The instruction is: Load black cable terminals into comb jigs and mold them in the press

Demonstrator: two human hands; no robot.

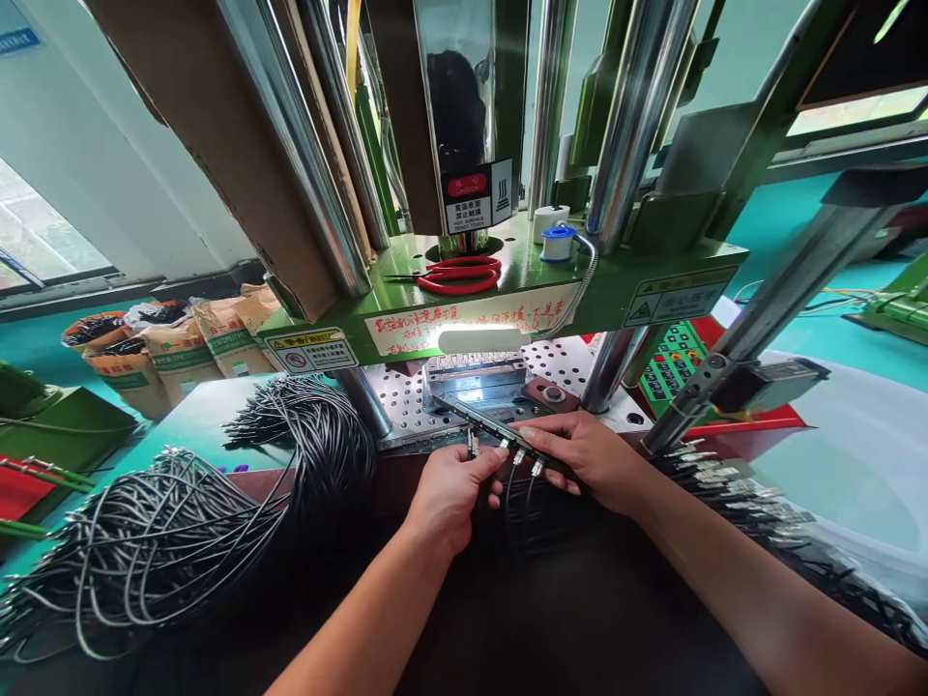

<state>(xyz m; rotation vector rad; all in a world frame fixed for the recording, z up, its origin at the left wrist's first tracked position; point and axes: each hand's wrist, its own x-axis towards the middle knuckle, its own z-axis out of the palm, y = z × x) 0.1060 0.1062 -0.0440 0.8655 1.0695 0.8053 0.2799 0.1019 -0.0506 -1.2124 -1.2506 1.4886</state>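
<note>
My right hand (580,449) grips a dark metal bar (482,418) held at a slant in front of the press. Two or three black cables with metal connectors (537,468) hang from its lower edge near my right fingers. My left hand (458,485) is closed, pinching a connector (506,447) at the bar's edge between thumb and finger. A few more metal connector ends (474,443) stick up out of my left fist. Behind the bar, a metal mould (475,385) with a row of pins lies on the perforated plate (406,396), lit by a lamp (479,340).
A thick bundle of black cables (319,425) droops over the table at left, with more cables (166,541) nearer me. Red-handled scissors (460,275) and a blue-and-white spool (558,244) sit on the green press platen (609,280). Cable ends (746,493) line the right side by a white tub (862,435).
</note>
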